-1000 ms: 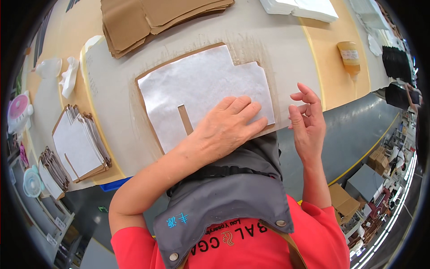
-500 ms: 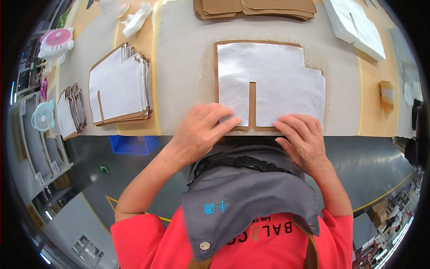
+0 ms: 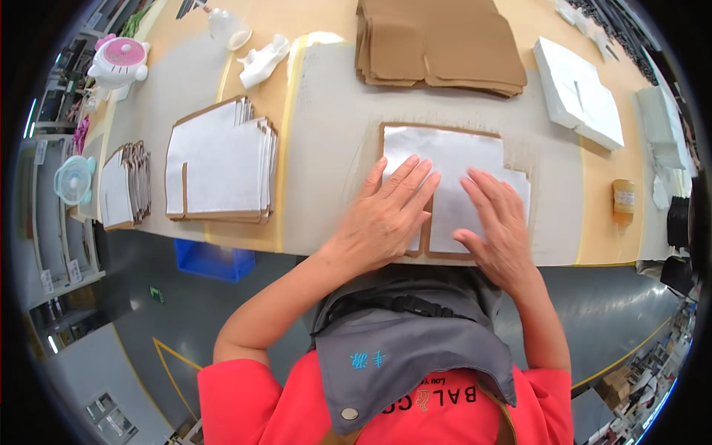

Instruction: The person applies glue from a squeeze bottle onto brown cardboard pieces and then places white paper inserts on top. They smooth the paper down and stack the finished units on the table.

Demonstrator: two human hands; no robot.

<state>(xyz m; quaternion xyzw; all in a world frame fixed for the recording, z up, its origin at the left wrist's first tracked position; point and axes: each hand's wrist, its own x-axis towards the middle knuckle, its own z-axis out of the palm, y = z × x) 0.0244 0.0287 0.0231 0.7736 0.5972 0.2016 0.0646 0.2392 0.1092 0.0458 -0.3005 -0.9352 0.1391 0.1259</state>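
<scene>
Lying over a white sheet (image 3: 450, 215), the left grip (image 3: 382, 221) has its fingers stretched out and a little parted, pinching nothing; it covers much of the sheet's left part and some of its narrow slot. The right grip (image 3: 500, 228) rests over the sheet's right part, likewise pinching nothing, fingers lightly bent with the thumb held away toward the slot; whether its palm presses down cannot be told. The sheet, stepped at its upper right corner, lies on a brown piece (image 3: 425, 241) that shows as a thin border and through the slot. Both lie near the front edge of the desk (image 3: 326, 148).

To their left stands a pile of white-faced pieces (image 3: 222, 163) with brown edges, a narrower-looking pile (image 3: 116, 187) farther left. Beyond the sheet is a brown stack (image 3: 445, 41), with a white stack (image 3: 560, 81) to its right. An amber bottle (image 3: 624, 200) is well to the right, near the desk's front. Far left are a crumpled white wad (image 3: 263, 63) and a pale blue fan (image 3: 74, 180). Below the desk sits a blue bin (image 3: 215, 261).
</scene>
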